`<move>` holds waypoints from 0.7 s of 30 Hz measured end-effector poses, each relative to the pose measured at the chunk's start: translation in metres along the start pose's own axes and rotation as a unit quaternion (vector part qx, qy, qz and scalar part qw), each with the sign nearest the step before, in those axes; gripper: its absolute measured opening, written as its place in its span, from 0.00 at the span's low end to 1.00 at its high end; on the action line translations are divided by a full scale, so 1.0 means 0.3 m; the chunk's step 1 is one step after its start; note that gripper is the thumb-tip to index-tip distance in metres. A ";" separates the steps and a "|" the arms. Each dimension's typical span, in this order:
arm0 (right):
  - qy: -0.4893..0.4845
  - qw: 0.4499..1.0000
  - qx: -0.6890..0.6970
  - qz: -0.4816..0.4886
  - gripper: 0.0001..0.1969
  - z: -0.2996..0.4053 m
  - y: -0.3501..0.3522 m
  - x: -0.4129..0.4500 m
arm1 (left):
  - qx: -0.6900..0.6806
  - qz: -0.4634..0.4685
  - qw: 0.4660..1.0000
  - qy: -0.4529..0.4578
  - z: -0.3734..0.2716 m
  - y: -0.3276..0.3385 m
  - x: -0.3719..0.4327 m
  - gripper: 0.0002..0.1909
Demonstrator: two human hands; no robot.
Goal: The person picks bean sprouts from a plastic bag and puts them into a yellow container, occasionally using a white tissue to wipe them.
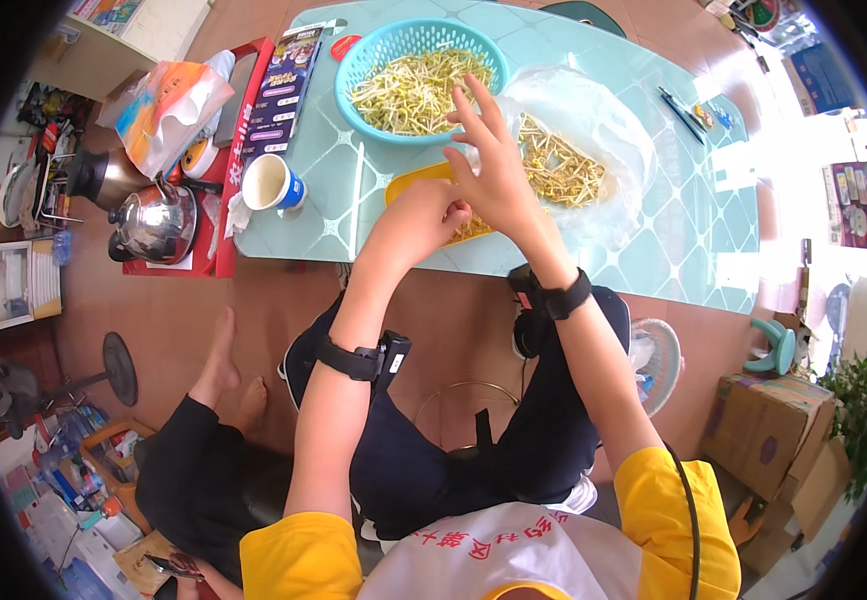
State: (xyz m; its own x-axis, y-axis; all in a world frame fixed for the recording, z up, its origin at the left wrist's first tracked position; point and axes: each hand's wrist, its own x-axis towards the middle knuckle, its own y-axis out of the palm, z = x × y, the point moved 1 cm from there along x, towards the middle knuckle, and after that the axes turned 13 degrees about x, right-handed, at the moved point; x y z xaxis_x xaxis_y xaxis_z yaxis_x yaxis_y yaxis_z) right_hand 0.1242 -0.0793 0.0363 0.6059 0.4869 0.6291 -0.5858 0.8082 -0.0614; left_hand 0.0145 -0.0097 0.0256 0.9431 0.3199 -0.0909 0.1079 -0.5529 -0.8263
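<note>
My left hand (420, 217) is bent over a yellow tray (412, 178) near the table's front edge; its fingertips are partly hidden, and whether they pinch a sprout cannot be made out. My right hand (492, 161) is raised, fingers spread, between the blue plastic colander (349, 112) and a clear plastic bag (632, 150). Bean sprouts (422, 90) fill the colander. More bean sprouts (565, 166), browner at their ends, lie on the open bag. Short sprout pieces (471, 229) show in the tray under my hands.
The glass-topped table (673, 232) carries a paper cup (272, 184) on the left and pens (681, 114) at the right. Beyond its left edge, a red tray table (225, 225) holds a glass kettle (157, 221). A seated person (193, 465) is at lower left.
</note>
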 end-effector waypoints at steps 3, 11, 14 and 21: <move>-0.058 0.997 0.002 0.042 0.15 0.036 -0.095 -0.001 | -0.003 -0.006 1.000 -0.004 -0.001 -0.019 0.001 0.08; 0.250 0.952 -0.172 0.052 0.09 -0.048 -0.361 0.000 | 0.001 0.005 1.000 -0.017 -0.045 -0.025 0.008 0.12; 0.192 0.923 -0.296 0.156 0.24 -0.177 -0.390 -0.071 | 0.038 0.006 0.999 -0.032 -0.010 -0.034 -0.008 0.15; 0.365 0.846 -0.268 0.282 0.19 -0.196 -0.412 -0.058 | 0.078 -0.104 0.984 0.119 -0.095 0.023 -0.074 0.11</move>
State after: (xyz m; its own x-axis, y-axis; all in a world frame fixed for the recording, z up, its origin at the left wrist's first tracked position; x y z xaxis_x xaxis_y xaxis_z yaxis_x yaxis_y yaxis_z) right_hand 0.2179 -0.1682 -0.0125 0.5972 0.7619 -0.2506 -0.6822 0.3183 -0.6582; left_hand 0.0034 -0.0423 0.0377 0.9549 0.2134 0.2064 0.2738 -0.3646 -0.8900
